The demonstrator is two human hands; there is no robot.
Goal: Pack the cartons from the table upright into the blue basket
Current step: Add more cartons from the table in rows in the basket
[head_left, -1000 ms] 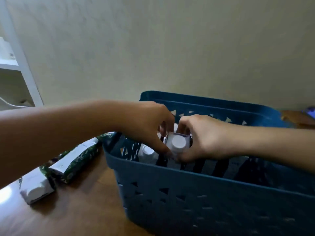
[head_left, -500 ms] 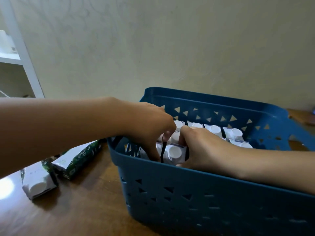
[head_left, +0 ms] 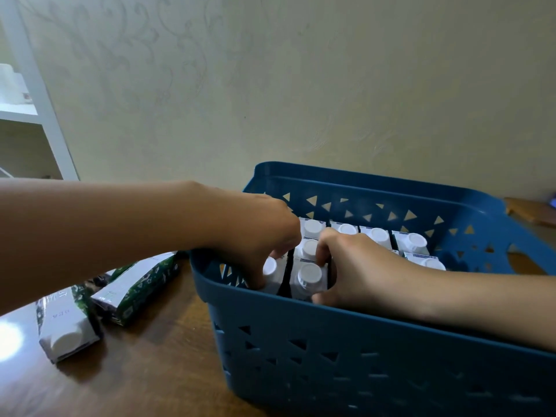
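Observation:
The blue basket [head_left: 346, 335] stands on the wooden table and holds several upright cartons with white caps. Both my hands reach into its front left corner. My right hand [head_left: 355, 272] grips a white-capped carton [head_left: 308, 278] that stands upright by the front wall. My left hand [head_left: 258, 239] curls its fingers round the neighbouring carton [head_left: 272, 273] at the far left. More upright cartons [head_left: 376, 236] fill the back rows. Two green and white cartons lie on their sides on the table, one [head_left: 64, 323] nearer me and one [head_left: 137, 287] beside the basket.
A wooden table [head_left: 135, 371] carries everything. A pale wall rises close behind the basket. A white shelf unit [head_left: 33, 115] stands at the far left. A brown object [head_left: 529, 210] sits beyond the basket's right end.
The carton in my right hand has sunk from above the rim down into the basket's front row. My left hand has dropped to the carton beside it. The view has tilted down.

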